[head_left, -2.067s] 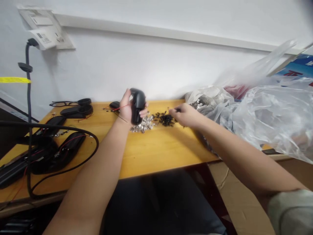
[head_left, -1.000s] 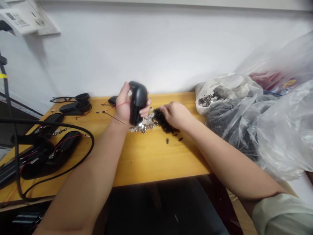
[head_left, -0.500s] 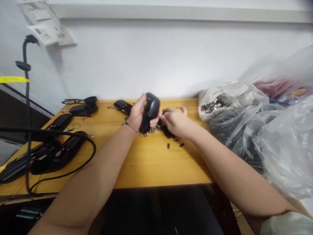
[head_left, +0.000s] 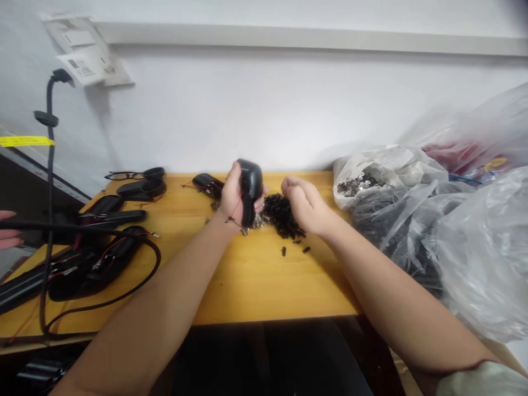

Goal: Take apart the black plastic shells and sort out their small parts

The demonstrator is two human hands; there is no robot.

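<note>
A white bag (head_left: 408, 165) is full of little shiny metal bits (head_left: 357, 185), and the see-through bag (head_left: 396, 231) in front has dark things in it. The left hand (head_left: 231, 197) is wrapped round a curved black part (head_left: 251, 184) over the table (head_left: 259, 286), while the right hand (head_left: 308, 207) has its fingers curled by a pile of small black pieces (head_left: 280, 213), and I can't tell if it holds one. Half a second ago the right hand covered more of that pile, and now another person's hand (head_left: 10, 231) pokes in at the left edge.

1 white adapter (head_left: 84, 69) sits in the wall socket (head_left: 111, 63), and 1 black cable (head_left: 50, 165) hangs from it. 1 yellow tag (head_left: 27, 141) juts from that cable. White trunking (head_left: 289, 41) runs along the wall (head_left: 231, 110), and dark-framed glasses (head_left: 119, 176) lie near the back left corner of the table (head_left: 268, 291).
</note>
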